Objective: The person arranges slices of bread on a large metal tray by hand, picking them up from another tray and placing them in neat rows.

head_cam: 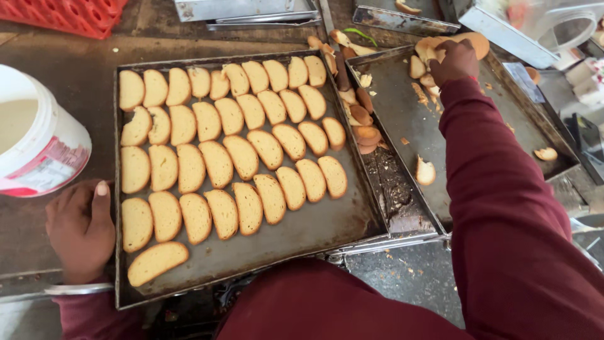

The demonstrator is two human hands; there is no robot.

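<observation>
A dark metal baking tray [314, 233] in front of me carries several rows of golden toasted bread slices [217, 164]. My left hand [82, 230] rests on the table against the tray's left rim, fingers curled, thumb up along the edge. My right hand [454, 60], in a maroon sleeve, reaches to the far end of a second, mostly bare tray [478, 132] and closes over a pile of bread slices [434, 47] there.
A white plastic bucket [38, 135] stands at the left. A red crate [69, 14] sits at the back left, with metal trays [251, 9] behind. Darker slices and crumbs [362, 119] lie between the two trays. Loose slices [425, 170] rest on the right tray.
</observation>
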